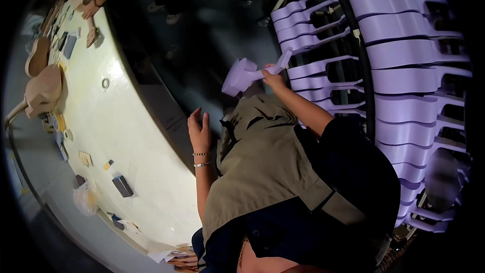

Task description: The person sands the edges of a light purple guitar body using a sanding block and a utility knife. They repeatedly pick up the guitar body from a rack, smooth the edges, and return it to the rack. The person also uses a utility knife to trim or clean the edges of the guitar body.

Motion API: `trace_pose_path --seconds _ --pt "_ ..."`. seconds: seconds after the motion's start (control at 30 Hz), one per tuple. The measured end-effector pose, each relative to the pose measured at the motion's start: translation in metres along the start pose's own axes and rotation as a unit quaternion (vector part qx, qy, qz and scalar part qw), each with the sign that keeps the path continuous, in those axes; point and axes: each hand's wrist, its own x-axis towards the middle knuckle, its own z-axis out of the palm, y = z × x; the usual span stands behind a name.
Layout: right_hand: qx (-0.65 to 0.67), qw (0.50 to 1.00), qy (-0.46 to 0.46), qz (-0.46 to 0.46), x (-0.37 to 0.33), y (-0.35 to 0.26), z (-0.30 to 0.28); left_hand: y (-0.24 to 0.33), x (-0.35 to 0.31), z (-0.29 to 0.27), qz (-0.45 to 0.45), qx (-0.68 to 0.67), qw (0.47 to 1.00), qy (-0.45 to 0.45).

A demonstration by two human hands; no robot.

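My right hand [274, 79] is closed around the neck of a small light-purple ukulele-shaped body [237, 77]. Its rounded body points left, and the head end sticks out past my fingers toward the rack. Empty, with its fingers stretched out, my left hand [199, 130] hangs beside the edge of the pale table [146, 162]. To my right stands a dark-framed rack [357, 40] filled with rows of matching purple bodies [401, 53], their necks reaching right. A second group of purple bodies [316, 78] sits just behind my right hand.
Wooden guitar-shaped bodies [44, 90] lie along the table's far left side. A dark block [122, 186], a ring [105, 83] and tape rolls [59, 122] rest there too. Another person's hand [91, 9] works at the table's far end. A plastic bag [85, 199] lies left.
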Motion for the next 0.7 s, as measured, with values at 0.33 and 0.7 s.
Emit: trace_pose_path --seconds 0.33,0.7 --pt "0.16 0.95 0.203 0.176 0.082 0.053 -0.114 0.036 0.047 0.087 0.004 0.061 0.993 -0.099" --pt "0.245 0.89 0.335 0.192 0.176 0.095 -0.185 0.095 0.069 0.146 -0.01 0.172 0.97 -0.169"
